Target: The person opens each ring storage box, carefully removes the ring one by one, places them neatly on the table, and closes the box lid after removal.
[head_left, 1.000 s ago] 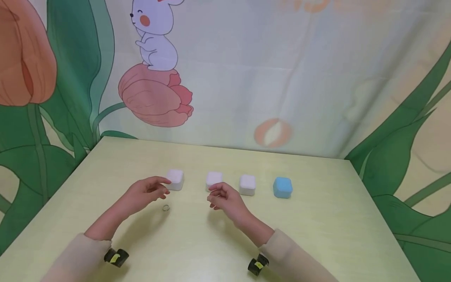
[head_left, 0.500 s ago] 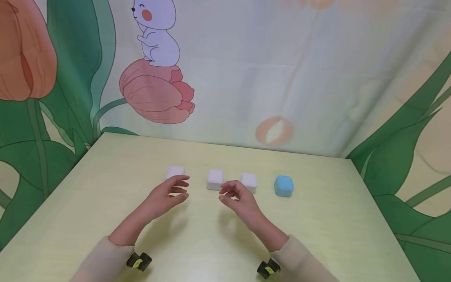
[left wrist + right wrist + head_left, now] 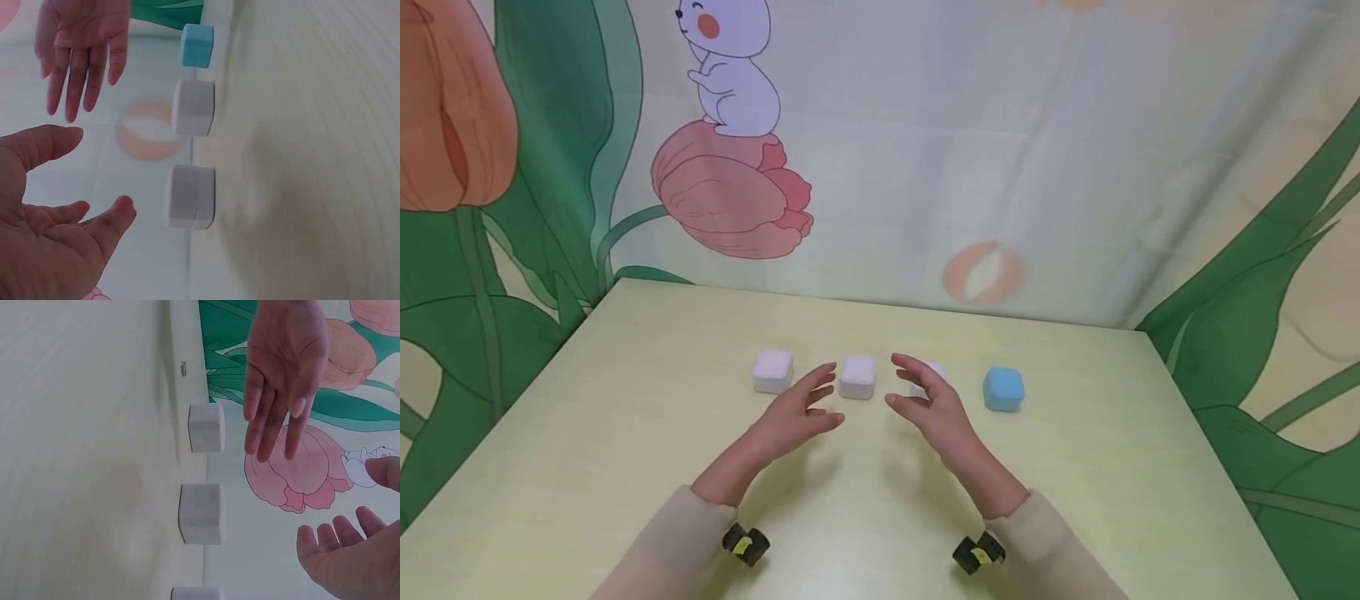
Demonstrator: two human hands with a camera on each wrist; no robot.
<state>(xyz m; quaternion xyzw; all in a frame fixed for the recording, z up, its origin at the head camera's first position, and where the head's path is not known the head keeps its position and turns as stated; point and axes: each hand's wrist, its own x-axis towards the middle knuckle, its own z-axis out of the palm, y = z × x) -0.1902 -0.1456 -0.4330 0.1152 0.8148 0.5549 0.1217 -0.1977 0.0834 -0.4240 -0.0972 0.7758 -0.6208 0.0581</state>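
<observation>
Over the table, my left hand (image 3: 793, 419) hovers with relaxed fingers and holds nothing. Facing it, my right hand (image 3: 937, 414) is likewise relaxed, its thumb apart from its fingers. Beyond them stand a left white rounded cube (image 3: 772, 372), a middle white cube (image 3: 857, 377) and a right white cube (image 3: 936, 367), which my right hand partly covers. A blue rounded cube (image 3: 1003, 389) ends the row. In the right wrist view a small metal ring (image 3: 184, 369) lies on the table past the left white cube; the left hand hides it in the head view.
The pale yellow table (image 3: 1075, 483) backs onto a hanging cloth (image 3: 880, 167) printed with tulips and a rabbit. Each wrist carries a small black device, a left one (image 3: 746, 545) and a right one (image 3: 978, 553).
Both hands have moved rightward, the left one farther, from beside the left white cube toward the middle one. Their fingers have spread wider. The ring has passed from sight behind the left hand.
</observation>
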